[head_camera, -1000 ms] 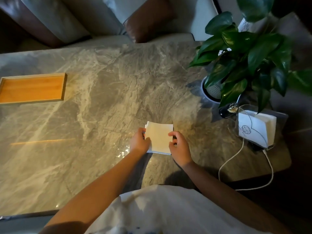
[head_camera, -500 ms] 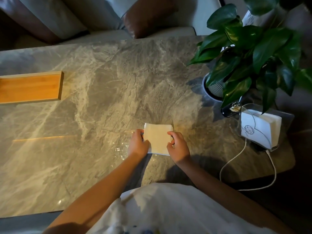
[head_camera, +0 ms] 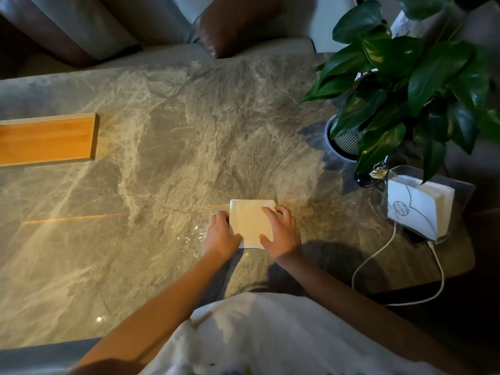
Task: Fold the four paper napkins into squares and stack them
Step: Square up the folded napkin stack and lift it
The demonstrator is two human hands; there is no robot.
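Your right hand [head_camera: 281, 234] lies flat, fingers spread, on the folded napkin stack [head_camera: 250, 223]; your left hand [head_camera: 220, 235] curls against its left edge. The stack sits on the marble table [head_camera: 162, 158], near the clear napkin holder [head_camera: 419, 207].

Napkin stack [head_camera: 250, 223] lies on the table [head_camera: 162, 158], tray [head_camera: 47, 140] far left, napkin holder [head_camera: 418, 209] right.

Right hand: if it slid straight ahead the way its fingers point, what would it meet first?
The right hand rests on the folded napkin stack, fingers pointing up-left across it. Past the stack's far edge only bare marble table shows, so the way looks free until the table's far edge, as far as this view tells.
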